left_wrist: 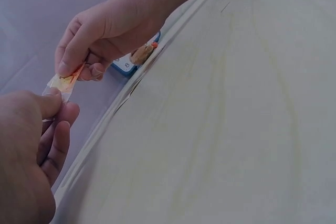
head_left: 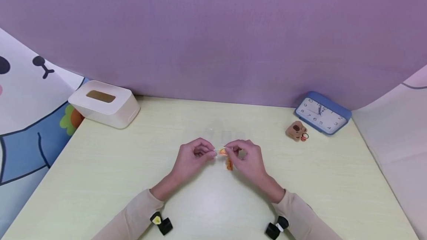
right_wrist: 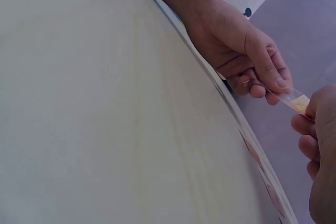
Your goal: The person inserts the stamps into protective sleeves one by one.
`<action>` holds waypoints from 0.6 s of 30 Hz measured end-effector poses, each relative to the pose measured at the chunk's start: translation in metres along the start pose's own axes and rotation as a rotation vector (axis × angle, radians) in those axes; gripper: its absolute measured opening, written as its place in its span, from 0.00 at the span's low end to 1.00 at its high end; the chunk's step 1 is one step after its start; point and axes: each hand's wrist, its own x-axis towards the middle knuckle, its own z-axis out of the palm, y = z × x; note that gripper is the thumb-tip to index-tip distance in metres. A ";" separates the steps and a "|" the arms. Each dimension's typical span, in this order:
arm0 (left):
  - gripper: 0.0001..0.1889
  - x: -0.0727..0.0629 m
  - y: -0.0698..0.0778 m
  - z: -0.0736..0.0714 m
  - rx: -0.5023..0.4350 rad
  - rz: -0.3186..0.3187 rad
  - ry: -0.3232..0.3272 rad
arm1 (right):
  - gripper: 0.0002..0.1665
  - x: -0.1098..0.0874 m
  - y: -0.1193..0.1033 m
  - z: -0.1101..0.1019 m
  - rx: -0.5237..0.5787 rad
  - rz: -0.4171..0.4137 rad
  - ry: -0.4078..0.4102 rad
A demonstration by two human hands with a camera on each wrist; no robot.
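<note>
we saw the left hand and right hand pinch opposite ends of a small clear-and-orange packet. an orange piece showed nearby.

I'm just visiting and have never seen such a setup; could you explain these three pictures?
There's no robot here, just a person's bare left hand and right hand. The wide picture comes from a camera on the head, looking forward and down; the other two come from one camera on each wrist. Both hands pinch a small, partly clear, orange-yellow piece between them; exactly what it is, I can't tell. On the table stand a white slotted box at left, and a blue clock with a brown trinket near it at right.
</note>
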 end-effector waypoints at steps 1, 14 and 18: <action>0.06 0.000 0.000 0.000 -0.002 0.000 0.003 | 0.08 0.000 0.000 0.000 -0.014 -0.013 -0.001; 0.06 0.000 -0.001 0.001 0.049 0.026 0.019 | 0.08 0.003 0.000 -0.004 -0.031 -0.019 -0.070; 0.07 -0.001 0.000 0.001 0.096 0.063 0.007 | 0.07 0.004 -0.001 -0.004 -0.041 -0.009 -0.092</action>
